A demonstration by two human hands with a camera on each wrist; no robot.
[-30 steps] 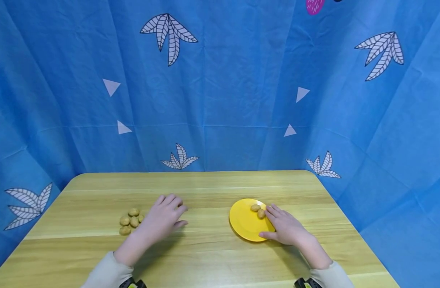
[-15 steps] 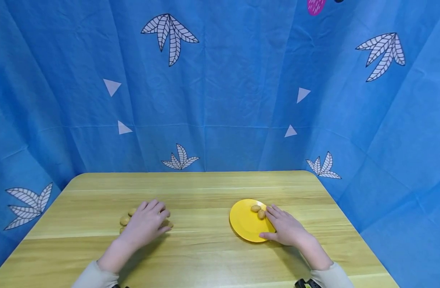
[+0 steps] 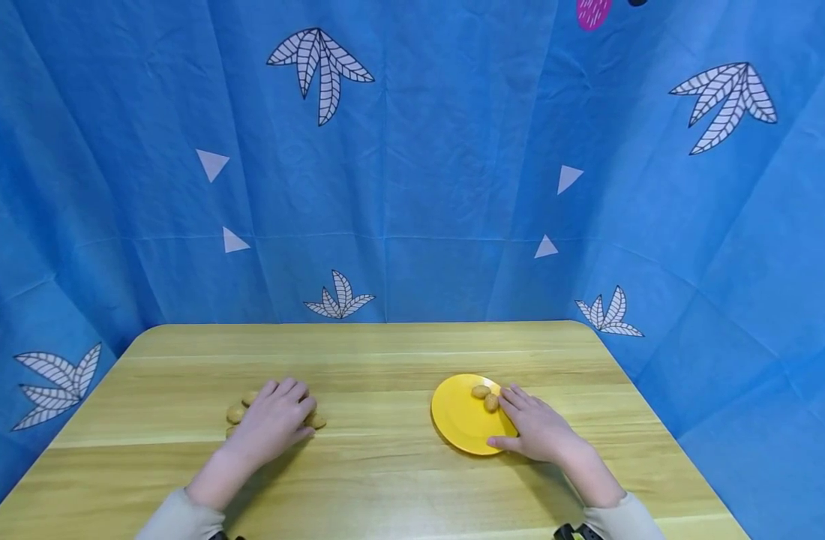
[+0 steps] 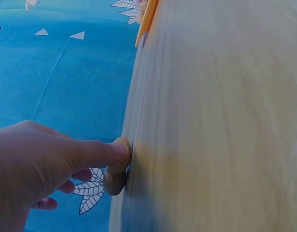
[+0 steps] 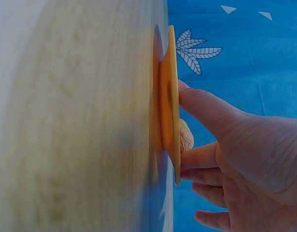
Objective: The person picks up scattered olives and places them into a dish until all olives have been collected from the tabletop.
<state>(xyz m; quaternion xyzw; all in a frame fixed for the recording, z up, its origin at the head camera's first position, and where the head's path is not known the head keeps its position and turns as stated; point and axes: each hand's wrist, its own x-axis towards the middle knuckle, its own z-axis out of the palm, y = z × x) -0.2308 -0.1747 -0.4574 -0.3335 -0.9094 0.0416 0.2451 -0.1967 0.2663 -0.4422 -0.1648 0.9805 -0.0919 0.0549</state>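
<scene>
1. Here's my left hand, well left of the plate, thumb and fingers drawn in narrow, and I'm pinching a nut.
2. From the left wrist my thumb shows pressed against it, with a second nut just beside; my forefinger's contact is hidden, so I can't tell how squarely it bears.
3. Across to my right hand: it's at the plate's right side, spread wide, thumb by the near rim, fingertips by the far rim, steadying rather than gripping, I'd judge.
4. On the plate, towards its far right, lie the front nut and the back nut, the front one just beside my fingertips.
5. Left of the plate again, the heap peeks out from behind my left hand, partly covered, so no count from me.
6. Good pinching here means opposing the nut's middle; an off-centre squeeze could shoot something this rounded away.
7. Neighbours are close, so dragging across the table risks scattering them; straight up is cleaner.
8. Right side: light pressure only, since leaning on the rim could tip the plate.
</scene>
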